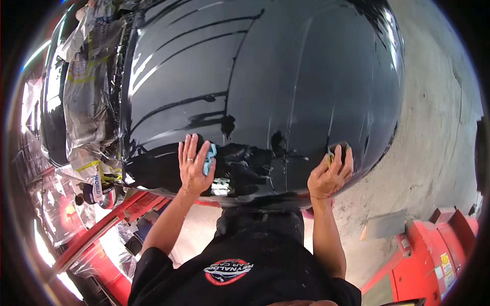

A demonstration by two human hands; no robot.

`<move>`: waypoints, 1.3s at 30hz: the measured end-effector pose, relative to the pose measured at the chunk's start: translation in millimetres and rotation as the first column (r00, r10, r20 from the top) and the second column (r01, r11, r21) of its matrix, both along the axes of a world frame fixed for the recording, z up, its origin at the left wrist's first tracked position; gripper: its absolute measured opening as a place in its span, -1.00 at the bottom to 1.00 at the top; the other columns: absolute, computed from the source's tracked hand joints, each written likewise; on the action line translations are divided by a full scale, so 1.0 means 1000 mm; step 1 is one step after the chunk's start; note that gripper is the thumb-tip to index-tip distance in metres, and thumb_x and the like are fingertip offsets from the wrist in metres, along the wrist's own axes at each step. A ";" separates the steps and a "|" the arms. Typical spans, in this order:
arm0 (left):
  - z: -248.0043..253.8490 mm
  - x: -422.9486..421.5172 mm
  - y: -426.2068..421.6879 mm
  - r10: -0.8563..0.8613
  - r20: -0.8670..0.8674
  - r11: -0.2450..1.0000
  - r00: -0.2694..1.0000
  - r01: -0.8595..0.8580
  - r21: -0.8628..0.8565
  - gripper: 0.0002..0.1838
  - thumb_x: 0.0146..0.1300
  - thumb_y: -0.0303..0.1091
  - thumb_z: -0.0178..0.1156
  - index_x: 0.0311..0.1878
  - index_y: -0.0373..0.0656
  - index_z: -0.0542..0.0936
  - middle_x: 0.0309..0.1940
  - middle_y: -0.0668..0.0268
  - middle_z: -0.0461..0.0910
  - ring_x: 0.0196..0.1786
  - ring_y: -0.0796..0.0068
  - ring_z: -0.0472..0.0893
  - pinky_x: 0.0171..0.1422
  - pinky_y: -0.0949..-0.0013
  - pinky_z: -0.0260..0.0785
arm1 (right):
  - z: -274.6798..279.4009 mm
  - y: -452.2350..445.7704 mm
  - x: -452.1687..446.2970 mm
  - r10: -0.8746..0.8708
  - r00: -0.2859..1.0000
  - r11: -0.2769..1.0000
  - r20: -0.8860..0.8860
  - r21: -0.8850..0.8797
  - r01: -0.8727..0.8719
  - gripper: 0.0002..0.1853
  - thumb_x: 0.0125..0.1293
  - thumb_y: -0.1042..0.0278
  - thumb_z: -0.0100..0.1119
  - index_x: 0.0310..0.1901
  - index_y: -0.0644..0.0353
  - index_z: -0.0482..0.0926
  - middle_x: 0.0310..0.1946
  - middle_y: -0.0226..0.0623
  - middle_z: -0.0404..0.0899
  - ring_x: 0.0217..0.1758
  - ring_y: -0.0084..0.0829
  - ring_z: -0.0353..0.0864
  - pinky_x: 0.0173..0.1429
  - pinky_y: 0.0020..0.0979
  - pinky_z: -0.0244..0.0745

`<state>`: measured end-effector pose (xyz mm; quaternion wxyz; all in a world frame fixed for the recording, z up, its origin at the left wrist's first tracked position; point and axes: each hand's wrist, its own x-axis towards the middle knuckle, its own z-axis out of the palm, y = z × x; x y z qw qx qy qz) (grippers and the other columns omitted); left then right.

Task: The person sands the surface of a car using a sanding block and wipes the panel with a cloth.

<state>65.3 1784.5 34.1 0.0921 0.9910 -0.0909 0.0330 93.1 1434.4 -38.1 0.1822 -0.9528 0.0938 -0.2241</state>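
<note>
A glossy black car body panel [286,92] fills the upper middle of the head view, its grey surface marked with wet streaks. My left hand [195,166] lies on its near edge, fingers stretched, with a crumpled light-blue cloth [209,159] held between thumb and palm. Further right, my right hand [331,173] presses against the panel, its bent fingers closed around a small dark pad [341,148] with a yellow edge. Much of the pad is hidden by the fingers. Dark wet patches [247,159] spread between my hands.
Plastic masking sheet [89,107] covers the car at the left, with yellow tape hanging from it. A red metal beam [115,219] runs at lower left. Red equipment [423,260] stands at lower right on the concrete floor [434,102]. A flat grey board [385,224] lies beside it.
</note>
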 end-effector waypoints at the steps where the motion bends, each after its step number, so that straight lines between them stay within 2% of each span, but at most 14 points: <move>1: 0.002 0.000 -0.001 0.008 -0.007 1.000 1.000 -0.008 0.004 -0.37 0.20 -0.33 0.30 0.40 -0.08 0.52 0.53 -0.08 0.28 0.58 -0.22 0.23 0.64 -0.23 -0.06 | 0.000 0.000 0.001 0.007 1.000 1.000 0.016 0.006 -0.007 -0.64 0.54 0.23 0.03 0.23 0.18 0.59 0.26 0.04 0.51 0.29 0.03 0.52 0.33 -0.04 0.38; 9: 0.006 0.002 0.002 0.019 -0.062 1.000 0.998 -0.020 -0.019 -0.34 0.13 -0.29 0.38 0.37 -0.04 0.54 0.50 -0.09 0.31 0.55 -0.25 0.26 0.61 -0.26 0.00 | 0.004 0.003 0.000 0.031 0.999 0.999 -0.035 -0.037 -0.032 -0.63 0.54 0.31 0.03 0.25 0.30 0.54 0.26 0.17 0.47 0.31 0.10 0.49 0.34 0.00 0.37; 11: 0.005 0.000 0.005 0.003 -0.089 0.999 0.996 -0.006 -0.033 -0.35 0.15 -0.30 0.35 0.38 -0.08 0.52 0.53 -0.13 0.25 0.56 -0.31 0.22 0.61 -0.31 -0.03 | 0.004 0.003 0.003 0.037 0.998 0.999 -0.045 -0.030 -0.038 -0.64 0.52 0.35 0.03 0.23 0.32 0.54 0.26 0.17 0.47 0.30 0.11 0.50 0.36 0.01 0.36; 15: 0.006 0.000 0.006 0.015 -0.109 0.999 0.994 -0.018 -0.028 -0.34 0.09 -0.25 0.38 0.33 -0.05 0.57 0.53 -0.09 0.25 0.57 -0.27 0.22 0.61 -0.31 -0.04 | 0.003 0.002 0.000 0.052 0.996 0.998 -0.074 -0.015 -0.053 -0.63 0.49 0.40 0.02 0.25 0.36 0.50 0.28 0.24 0.42 0.32 0.17 0.45 0.39 0.07 0.33; 16: 0.008 0.002 0.004 0.039 -0.100 0.999 0.994 -0.040 -0.010 -0.32 0.05 -0.23 0.46 0.34 0.05 0.58 0.51 -0.02 0.31 0.55 -0.15 0.28 0.61 -0.23 0.02 | 0.001 0.002 -0.002 0.054 0.993 0.999 -0.102 0.000 -0.054 -0.62 0.51 0.39 -0.01 0.26 0.37 0.47 0.30 0.26 0.38 0.35 0.19 0.40 0.39 0.10 0.32; 19: 0.009 0.002 0.004 0.050 -0.117 0.999 0.992 -0.052 -0.014 -0.32 0.05 -0.22 0.47 0.33 0.06 0.59 0.50 -0.01 0.32 0.55 -0.13 0.29 0.61 -0.22 0.03 | 0.000 0.001 -0.002 0.064 0.991 0.998 -0.118 0.009 -0.063 -0.62 0.54 0.37 -0.03 0.28 0.39 0.45 0.31 0.27 0.36 0.37 0.18 0.38 0.40 0.10 0.31; 24: 0.009 0.001 0.005 0.055 -0.118 0.997 0.991 -0.060 -0.041 -0.27 0.01 -0.22 0.50 0.35 0.11 0.57 0.51 0.01 0.30 0.55 -0.13 0.29 0.60 -0.24 0.05 | 0.002 0.002 -0.002 0.075 0.989 0.997 -0.131 0.003 -0.075 -0.62 0.56 0.38 -0.06 0.28 0.40 0.44 0.31 0.28 0.35 0.37 0.18 0.37 0.40 0.10 0.30; 27: 0.008 0.000 0.006 0.054 -0.130 0.997 0.990 -0.060 -0.048 -0.23 -0.02 -0.23 0.51 0.37 0.12 0.56 0.52 0.01 0.28 0.55 -0.14 0.28 0.59 -0.25 0.06 | 0.001 0.001 -0.003 0.074 0.987 0.997 -0.144 -0.010 -0.076 -0.62 0.59 0.36 -0.05 0.28 0.42 0.44 0.32 0.26 0.33 0.37 0.16 0.38 0.40 0.04 0.35; 35: 0.008 -0.003 0.009 0.043 -0.169 0.997 0.985 -0.053 -0.058 -0.12 -0.14 -0.21 0.56 0.40 0.14 0.54 0.53 0.02 0.27 0.56 -0.14 0.26 0.58 -0.28 0.04 | -0.002 0.002 -0.004 0.043 0.988 0.999 -0.147 0.030 -0.039 -0.60 0.58 0.31 -0.09 0.25 0.45 0.44 0.32 0.28 0.32 0.38 0.19 0.36 0.39 0.11 0.29; 36: 0.009 -0.001 0.009 0.037 -0.180 0.996 0.983 -0.050 -0.070 -0.28 0.03 -0.20 0.46 0.35 0.08 0.56 0.49 -0.07 0.31 0.54 -0.24 0.29 0.58 -0.31 0.03 | -0.002 0.002 -0.004 0.047 0.988 0.999 -0.144 0.023 -0.044 -0.60 0.59 0.30 -0.09 0.24 0.46 0.45 0.33 0.29 0.32 0.37 0.19 0.37 0.39 0.12 0.30; 37: 0.009 -0.001 0.009 0.038 -0.175 0.996 0.984 -0.051 -0.071 -0.28 0.03 -0.20 0.46 0.35 0.08 0.56 0.49 -0.07 0.31 0.54 -0.24 0.29 0.58 -0.31 0.03 | -0.002 0.002 -0.003 0.049 0.989 0.999 -0.139 0.021 -0.046 -0.60 0.59 0.30 -0.09 0.24 0.46 0.45 0.33 0.29 0.32 0.37 0.19 0.37 0.39 0.12 0.30; 39: 0.008 -0.002 0.009 0.044 -0.154 0.997 0.987 -0.053 -0.053 -0.16 -0.13 -0.18 0.55 0.37 0.15 0.57 0.51 0.02 0.30 0.55 -0.13 0.30 0.57 -0.27 0.06 | -0.001 0.001 -0.004 0.067 0.985 0.997 -0.159 -0.013 -0.070 -0.61 0.60 0.38 -0.08 0.30 0.46 0.39 0.32 0.30 0.31 0.39 0.19 0.36 0.42 0.06 0.32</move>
